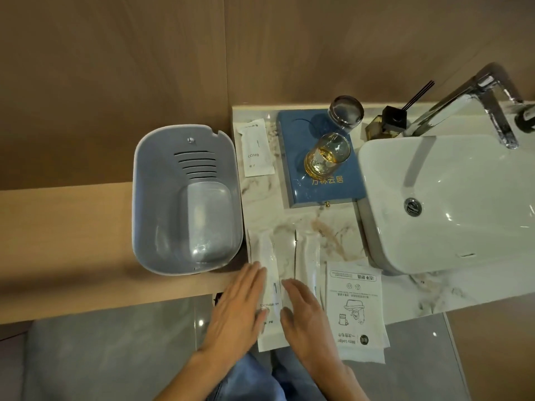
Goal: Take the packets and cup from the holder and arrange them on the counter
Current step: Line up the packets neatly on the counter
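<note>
The grey holder [185, 198] hangs on the wood wall at the left end of the marble surface [341, 227]; its basin looks empty, with only a raised hump and a row of vent slots showing inside. On the blue box [324, 183] at the back of the surface stand two glasses: the amber cup [327, 154] lies tilted toward the camera with nothing visible in it, and a clear glass [346, 112] sits behind it, mouth down. A comb packet [256, 147] lies flat just left of the box. To the right is the white sink [451, 204], with a faucet [474, 99] over it and a reed diffuser [388, 120] at its back corner.

Near the front edge, three packets lie side by side: the toothbrush packet [270, 287], a second narrow packet [308, 261], and a wider towel packet [357, 311] on the right, overhanging the edge.

Both hands lie flat, palms down. The left hand [236, 312] rests at the left edge of the toothbrush packet, its fingers [254, 274] straight and pressed together. The right hand [307, 319] lies between the toothbrush packet and the narrow one, covering their lower parts, fingers [292, 290] straight and close together, pinching nothing.
</note>
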A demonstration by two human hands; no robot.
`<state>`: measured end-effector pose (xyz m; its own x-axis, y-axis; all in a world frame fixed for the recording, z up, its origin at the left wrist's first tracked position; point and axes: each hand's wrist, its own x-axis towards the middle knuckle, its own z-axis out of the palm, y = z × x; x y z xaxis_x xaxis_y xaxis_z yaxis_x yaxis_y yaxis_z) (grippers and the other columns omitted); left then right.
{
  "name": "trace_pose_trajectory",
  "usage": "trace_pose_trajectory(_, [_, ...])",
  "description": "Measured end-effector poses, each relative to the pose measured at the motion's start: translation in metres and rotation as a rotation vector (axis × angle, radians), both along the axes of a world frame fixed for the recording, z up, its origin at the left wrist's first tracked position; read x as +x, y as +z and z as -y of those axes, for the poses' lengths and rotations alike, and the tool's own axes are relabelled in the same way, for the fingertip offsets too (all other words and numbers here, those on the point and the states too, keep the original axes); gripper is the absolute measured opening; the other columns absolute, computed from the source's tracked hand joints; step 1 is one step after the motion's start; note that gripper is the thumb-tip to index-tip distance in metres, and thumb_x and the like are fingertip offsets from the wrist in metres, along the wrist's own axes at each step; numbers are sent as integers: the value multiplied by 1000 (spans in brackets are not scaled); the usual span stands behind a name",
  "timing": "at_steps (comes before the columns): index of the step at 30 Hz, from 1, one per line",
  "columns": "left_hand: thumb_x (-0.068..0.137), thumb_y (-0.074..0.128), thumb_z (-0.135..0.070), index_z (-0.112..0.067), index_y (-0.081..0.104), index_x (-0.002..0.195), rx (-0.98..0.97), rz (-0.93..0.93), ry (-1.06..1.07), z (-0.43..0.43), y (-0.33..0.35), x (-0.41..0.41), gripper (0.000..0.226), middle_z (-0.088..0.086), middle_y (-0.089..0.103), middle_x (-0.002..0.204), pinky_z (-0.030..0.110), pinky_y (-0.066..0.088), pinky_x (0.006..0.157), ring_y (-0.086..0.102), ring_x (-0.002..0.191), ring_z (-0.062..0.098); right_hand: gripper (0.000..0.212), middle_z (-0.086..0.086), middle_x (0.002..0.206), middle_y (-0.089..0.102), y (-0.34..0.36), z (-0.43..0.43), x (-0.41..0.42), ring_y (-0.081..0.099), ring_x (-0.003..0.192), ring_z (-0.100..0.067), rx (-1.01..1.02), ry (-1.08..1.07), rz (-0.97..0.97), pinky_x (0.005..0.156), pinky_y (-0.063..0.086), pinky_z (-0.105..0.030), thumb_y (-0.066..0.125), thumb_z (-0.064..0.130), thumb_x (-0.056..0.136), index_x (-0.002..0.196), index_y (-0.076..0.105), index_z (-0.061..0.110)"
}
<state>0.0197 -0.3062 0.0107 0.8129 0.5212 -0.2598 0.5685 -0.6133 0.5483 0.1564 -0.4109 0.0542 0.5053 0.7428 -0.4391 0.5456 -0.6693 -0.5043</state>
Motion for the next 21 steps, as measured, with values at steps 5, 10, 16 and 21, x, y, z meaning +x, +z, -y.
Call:
trace_pose_trajectory(5, [99, 43, -33, -10, 17, 163, 112, -65, -94, 18, -12, -6, 73, 7, 11, 173, 39, 14, 123, 13, 159, 22, 82, -8, 168, 20, -20, 7, -14, 22, 155, -18, -46, 285, 158, 122, 30, -31, 64, 0, 85, 159, 27, 6])
trace_pose_trajectory(10, [99, 45, -30, -6, 24, 161, 155, -46, -13, 6, -12, 7, 70, 9, 19, 171, 39, 16, 123, 19, 158, 23, 85, -14, 161, 38, -26, -9, -4, 35, 150, -26, -21, 334, 230, 117, 40, -39, 75, 10, 76, 153, 39, 2])
trace_pose_trajectory(16, [97, 38, -34, -7, 24, 161, 223, -99, -36, -14, -10, 21, 71, 9, 23, 170, 38, 16, 124, 23, 156, 23, 77, -15, 154, 48, -30, -24, 14, 44, 145, -30, 5, 369, 275, 119, 32, -39, 73, 14, 76, 148, 48, 1])
trace_pose_trajectory(21, [101, 47, -35, -12, 10, 164, 181, -136, -34, -16, -8, 23, 77, 3, 7, 172, 42, 19, 128, 9, 158, 18, 74, -15, 160, 37, -18, -21, 30, 35, 149, -29, 67, 315, 224, 123, 31, -38, 63, 6, 83, 153, 38, 3])
